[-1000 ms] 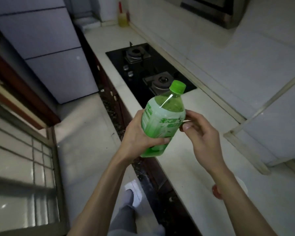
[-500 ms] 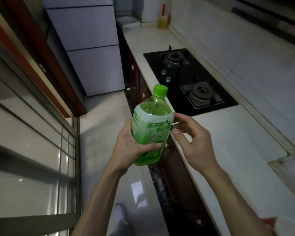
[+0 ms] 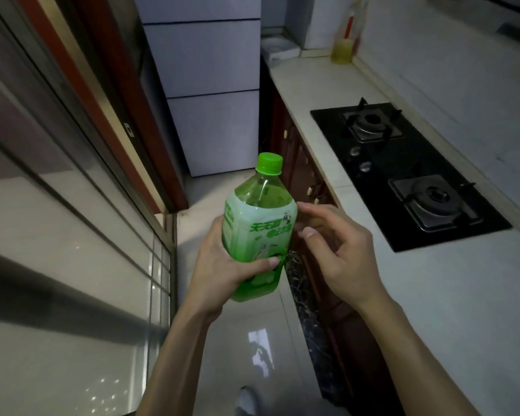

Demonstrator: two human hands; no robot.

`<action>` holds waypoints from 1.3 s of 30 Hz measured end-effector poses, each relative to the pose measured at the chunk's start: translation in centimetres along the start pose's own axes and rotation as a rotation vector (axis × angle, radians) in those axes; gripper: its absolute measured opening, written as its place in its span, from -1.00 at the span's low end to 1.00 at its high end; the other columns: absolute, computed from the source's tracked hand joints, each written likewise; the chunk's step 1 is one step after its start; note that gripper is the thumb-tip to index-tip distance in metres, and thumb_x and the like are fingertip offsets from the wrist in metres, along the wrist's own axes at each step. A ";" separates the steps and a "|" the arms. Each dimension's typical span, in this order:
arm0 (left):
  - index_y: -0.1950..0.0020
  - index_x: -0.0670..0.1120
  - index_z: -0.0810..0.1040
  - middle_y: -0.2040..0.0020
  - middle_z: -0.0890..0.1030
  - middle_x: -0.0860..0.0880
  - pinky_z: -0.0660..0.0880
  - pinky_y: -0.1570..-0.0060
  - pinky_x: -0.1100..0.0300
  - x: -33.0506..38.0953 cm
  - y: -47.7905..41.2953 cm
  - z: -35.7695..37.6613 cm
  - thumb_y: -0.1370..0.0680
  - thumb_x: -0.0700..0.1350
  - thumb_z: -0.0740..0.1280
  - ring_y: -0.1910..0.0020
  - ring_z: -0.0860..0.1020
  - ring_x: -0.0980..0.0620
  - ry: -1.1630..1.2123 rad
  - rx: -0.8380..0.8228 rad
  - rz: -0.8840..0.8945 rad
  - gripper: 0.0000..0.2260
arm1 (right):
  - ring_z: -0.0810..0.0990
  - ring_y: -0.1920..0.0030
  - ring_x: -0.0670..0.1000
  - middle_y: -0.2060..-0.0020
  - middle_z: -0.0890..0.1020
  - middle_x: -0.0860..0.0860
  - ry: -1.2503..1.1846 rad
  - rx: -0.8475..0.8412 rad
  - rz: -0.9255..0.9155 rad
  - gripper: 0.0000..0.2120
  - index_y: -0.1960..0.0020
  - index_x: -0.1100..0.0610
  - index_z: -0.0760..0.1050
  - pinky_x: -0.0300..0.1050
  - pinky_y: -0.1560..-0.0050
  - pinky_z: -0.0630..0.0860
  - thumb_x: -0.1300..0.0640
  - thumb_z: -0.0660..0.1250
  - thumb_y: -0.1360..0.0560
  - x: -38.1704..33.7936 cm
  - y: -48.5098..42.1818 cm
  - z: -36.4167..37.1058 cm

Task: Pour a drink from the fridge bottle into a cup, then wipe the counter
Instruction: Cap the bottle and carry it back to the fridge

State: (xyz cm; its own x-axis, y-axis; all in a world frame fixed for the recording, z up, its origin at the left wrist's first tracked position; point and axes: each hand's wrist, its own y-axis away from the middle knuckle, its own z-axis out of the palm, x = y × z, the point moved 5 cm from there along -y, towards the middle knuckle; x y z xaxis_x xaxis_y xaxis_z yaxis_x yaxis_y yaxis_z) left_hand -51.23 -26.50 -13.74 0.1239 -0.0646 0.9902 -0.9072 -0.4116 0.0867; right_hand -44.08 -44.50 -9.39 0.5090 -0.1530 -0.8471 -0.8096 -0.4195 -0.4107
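Beside counter (image 3: 433, 310), over floor | left hand (image 3: 219, 265) gripped green bottle (image 3: 258, 235), upright, cap (image 3: 269, 163) on | right hand (image 3: 339, 256) loose, fingers apart, near bottle, held nothing | step: pre-pour | next likely: unscrew cap; cup not seen

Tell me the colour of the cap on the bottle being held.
Bright green, the cap on the bottle; the head view, the only one, shows it clearly.
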 end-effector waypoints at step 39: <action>-0.19 -0.07 0.51 -0.04 0.71 -0.04 0.67 0.02 -0.07 0.7 -36.5 -11.1 -0.09 -0.09 0.69 -0.01 0.70 -0.03 0.018 0.431 -0.100 -0.28 | 0.60 0.01 -0.14 -0.02 0.58 -0.10 0.054 -0.418 -0.299 -0.65 -0.31 0.16 0.51 -0.25 -0.02 0.55 0.22 0.27 -0.53 13.1 -41.3 16.3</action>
State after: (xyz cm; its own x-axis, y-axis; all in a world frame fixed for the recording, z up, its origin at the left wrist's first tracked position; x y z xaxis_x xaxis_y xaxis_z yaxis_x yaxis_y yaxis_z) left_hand -22.53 -1.45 -14.98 0.1923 0.0094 0.9813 -0.6398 -0.7570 0.1327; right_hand -8.77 -14.58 -9.01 0.7238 -0.0130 -0.6899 -0.4457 -0.7721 -0.4531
